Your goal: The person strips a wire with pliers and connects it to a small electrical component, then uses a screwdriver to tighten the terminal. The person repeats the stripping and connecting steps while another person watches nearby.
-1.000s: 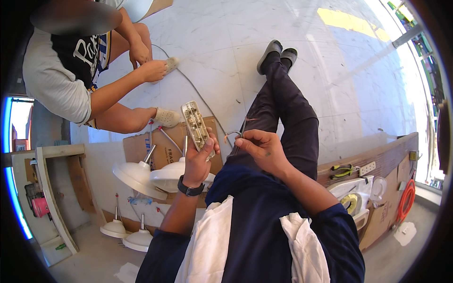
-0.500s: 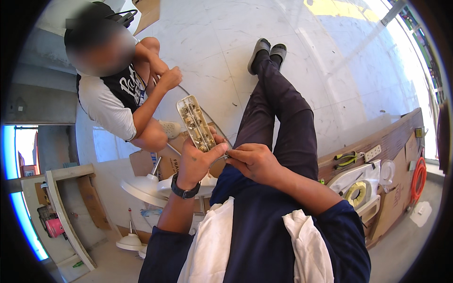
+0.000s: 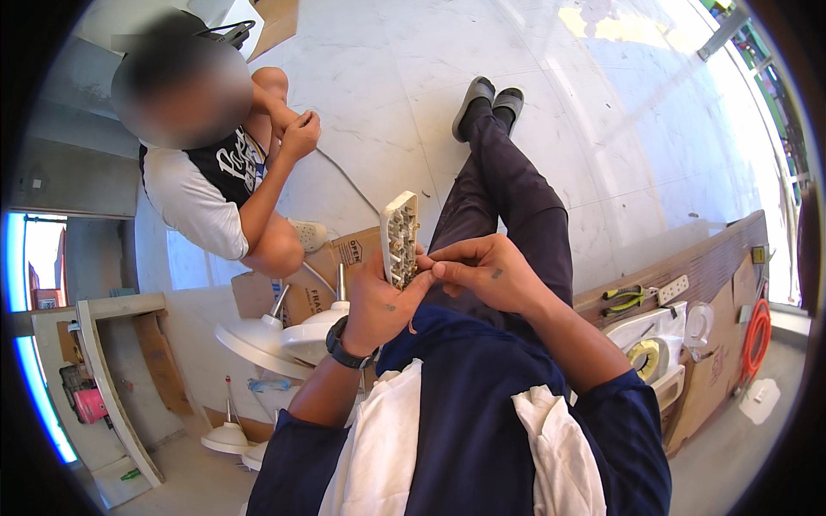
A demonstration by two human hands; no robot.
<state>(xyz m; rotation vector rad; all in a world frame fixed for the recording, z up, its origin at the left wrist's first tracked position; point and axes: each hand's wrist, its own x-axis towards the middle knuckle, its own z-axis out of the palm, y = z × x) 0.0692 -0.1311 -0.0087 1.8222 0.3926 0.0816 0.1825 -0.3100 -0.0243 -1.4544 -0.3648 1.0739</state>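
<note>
My left hand, with a watch on its wrist, grips a white power strip whose open side shows rows of metal contacts. The strip stands nearly upright, turned edge-on. My right hand is closed in a pinch, thumb and forefinger meeting my left fingertips beside the strip's lower end. A grey cable runs from near the co-worker's hands and passes behind the strip toward my fingers. Its end is hidden there; a short thin piece of it seems to hang below my left thumb.
A co-worker crouches at the left, hands together. White lamp shades and a cardboard box lie beside my left arm. At the right, a wooden board bears pliers, another power strip and yellow tape. Orange cable hangs beyond.
The power strip has shifted right and turned from facing up to edge-on. My right hand has risen slightly, still pinching close to the left. The co-worker's hands moved a little left.
</note>
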